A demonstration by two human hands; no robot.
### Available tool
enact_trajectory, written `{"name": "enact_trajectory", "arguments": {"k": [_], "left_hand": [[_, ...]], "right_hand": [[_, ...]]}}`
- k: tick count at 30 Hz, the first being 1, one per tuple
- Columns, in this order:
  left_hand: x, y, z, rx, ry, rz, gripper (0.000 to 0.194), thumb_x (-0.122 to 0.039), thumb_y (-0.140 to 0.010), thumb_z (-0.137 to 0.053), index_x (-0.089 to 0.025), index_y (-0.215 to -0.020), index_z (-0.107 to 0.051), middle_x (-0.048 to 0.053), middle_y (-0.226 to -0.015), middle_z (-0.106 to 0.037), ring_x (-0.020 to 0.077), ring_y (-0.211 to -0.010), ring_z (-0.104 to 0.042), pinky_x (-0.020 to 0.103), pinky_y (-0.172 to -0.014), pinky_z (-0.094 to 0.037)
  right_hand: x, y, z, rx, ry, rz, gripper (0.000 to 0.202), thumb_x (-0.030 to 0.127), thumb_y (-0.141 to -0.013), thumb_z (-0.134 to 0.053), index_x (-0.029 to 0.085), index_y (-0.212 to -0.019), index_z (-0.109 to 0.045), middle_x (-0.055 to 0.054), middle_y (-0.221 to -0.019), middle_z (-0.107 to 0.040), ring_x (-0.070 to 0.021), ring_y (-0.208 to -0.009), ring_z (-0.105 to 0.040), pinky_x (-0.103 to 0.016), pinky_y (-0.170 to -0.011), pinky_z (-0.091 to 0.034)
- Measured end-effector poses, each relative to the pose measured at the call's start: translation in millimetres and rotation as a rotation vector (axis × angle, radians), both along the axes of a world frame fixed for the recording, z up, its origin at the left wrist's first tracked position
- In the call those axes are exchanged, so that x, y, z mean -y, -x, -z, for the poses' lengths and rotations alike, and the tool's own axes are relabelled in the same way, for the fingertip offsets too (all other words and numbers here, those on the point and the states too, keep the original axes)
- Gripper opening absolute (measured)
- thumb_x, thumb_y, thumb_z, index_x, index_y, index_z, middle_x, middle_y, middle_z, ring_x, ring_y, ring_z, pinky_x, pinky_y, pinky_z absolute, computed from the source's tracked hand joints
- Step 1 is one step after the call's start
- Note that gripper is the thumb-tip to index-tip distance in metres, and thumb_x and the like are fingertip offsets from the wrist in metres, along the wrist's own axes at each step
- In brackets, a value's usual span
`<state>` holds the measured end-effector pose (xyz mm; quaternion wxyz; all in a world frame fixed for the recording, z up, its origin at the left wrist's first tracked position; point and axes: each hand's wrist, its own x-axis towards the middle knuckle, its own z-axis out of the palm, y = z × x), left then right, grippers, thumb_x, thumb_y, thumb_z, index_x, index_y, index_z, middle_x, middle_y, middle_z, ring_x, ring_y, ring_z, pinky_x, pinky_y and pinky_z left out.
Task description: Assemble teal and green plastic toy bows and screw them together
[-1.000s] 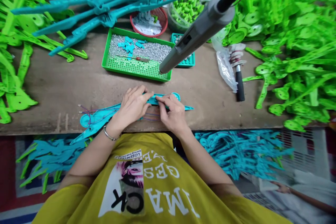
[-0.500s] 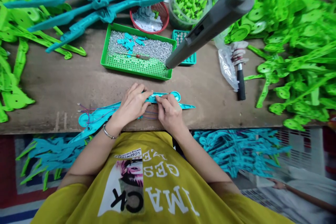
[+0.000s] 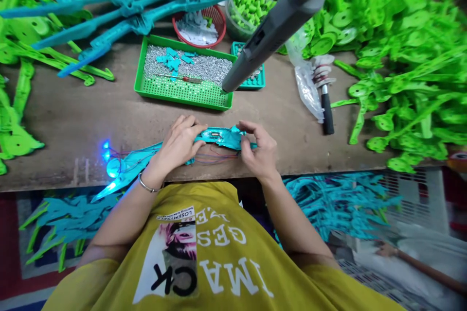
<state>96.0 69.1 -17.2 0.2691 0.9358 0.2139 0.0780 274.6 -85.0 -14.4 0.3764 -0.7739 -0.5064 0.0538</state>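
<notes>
A long turquoise plastic shell (image 3: pixel 140 156) lies along the front edge of the table, with thin dark wires (image 3: pixel 215 157) running beside and over it. My left hand (image 3: pixel 181 142) grips its middle, fingers over the far side and thumb on the near side. Around the right end my right hand (image 3: pixel 260 149) is closed, thumb below and fingers above. Between the hands, a small metallic and dark component (image 3: pixel 215 134) shows in a recess of the shell. Small lights (image 3: pixel 106 150) glow blue at the wire ends on the left, and the shell's left tip is lit too.
A green tray (image 3: pixel 182 99) holds screws, small turquoise pieces and a screwdriver (image 3: pixel 191 79). Above it hangs a grey power screwdriver (image 3: pixel 270 29). A red basket (image 3: pixel 222 24), a black-handled hammer (image 3: pixel 327 114) and piles of green parts (image 3: pixel 397 58) surround the work. Another person's hand (image 3: pixel 386 250) shows lower right.
The blue lights at the left have come on. My right hand has shifted right, from the shell's middle to its right end, uncovering the component. The view has moved slightly.
</notes>
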Motion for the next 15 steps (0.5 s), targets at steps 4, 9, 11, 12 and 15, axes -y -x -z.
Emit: {"name": "enact_trajectory", "arguments": {"k": [4, 9, 11, 12, 15], "left_hand": [[0, 0, -0.7, 0.000, -0.016, 0.008, 0.039, -0.026, -0.091, -0.062, -0.017, -0.129, -0.065, 0.009, -0.107, -0.063, 0.0252, -0.100, -0.052, 0.039, -0.092, -0.046], [-1, 0, -0.9, -0.013, -0.020, 0.013, 0.038, -0.026, -0.090, -0.064, -0.017, -0.128, -0.066, 0.010, -0.108, -0.064, 0.0256, -0.099, -0.052, 0.041, -0.091, -0.046], [-1, -1, -0.7, -0.015, -0.020, 0.012, 0.039, -0.026, -0.091, -0.063, -0.016, -0.128, -0.066, 0.010, -0.109, -0.064, 0.0259, -0.099, -0.052, 0.041, -0.091, -0.047], [-2, -1, -0.6, -0.013, -0.019, 0.012, 0.039, -0.027, -0.091, -0.063, -0.016, -0.128, -0.065, 0.010, -0.110, -0.064, 0.0260, -0.100, -0.053, 0.041, -0.091, -0.047], [-3, -1, -1.6, -0.018, -0.011, 0.004, 0.040, -0.028, -0.091, -0.063, -0.017, -0.129, -0.065, 0.009, -0.111, -0.065, 0.0259, -0.101, -0.053, 0.041, -0.093, -0.047]], "right_hand": [[14, -16, -1.8, 0.022, 0.063, 0.000, 0.031, 0.009, -0.079, -0.047, 0.021, -0.102, -0.065, -0.007, -0.100, -0.075, -0.0231, -0.095, -0.071, -0.040, -0.085, -0.057], [40, -16, -6.7, 0.128, 0.088, -0.116, 0.021, 0.013, -0.076, -0.055, 0.021, -0.094, -0.063, -0.006, -0.087, -0.071, -0.0245, -0.083, -0.066, -0.041, -0.076, -0.053], [49, -7, -0.8, 0.226, 0.120, -0.143, 0.015, 0.019, -0.079, -0.061, 0.021, -0.094, -0.062, -0.008, -0.087, -0.070, -0.0263, -0.081, -0.064, -0.042, -0.074, -0.050], [52, -2, 4.0, 0.273, 0.134, -0.126, 0.013, 0.023, -0.080, -0.064, 0.021, -0.093, -0.062, -0.008, -0.086, -0.070, -0.0267, -0.080, -0.063, -0.042, -0.073, -0.049], [56, 14, 19.8, 0.393, 0.094, -0.010, 0.015, 0.029, -0.083, -0.071, 0.021, -0.092, -0.063, -0.007, -0.082, -0.072, -0.0256, -0.077, -0.063, -0.039, -0.069, -0.047]]}}
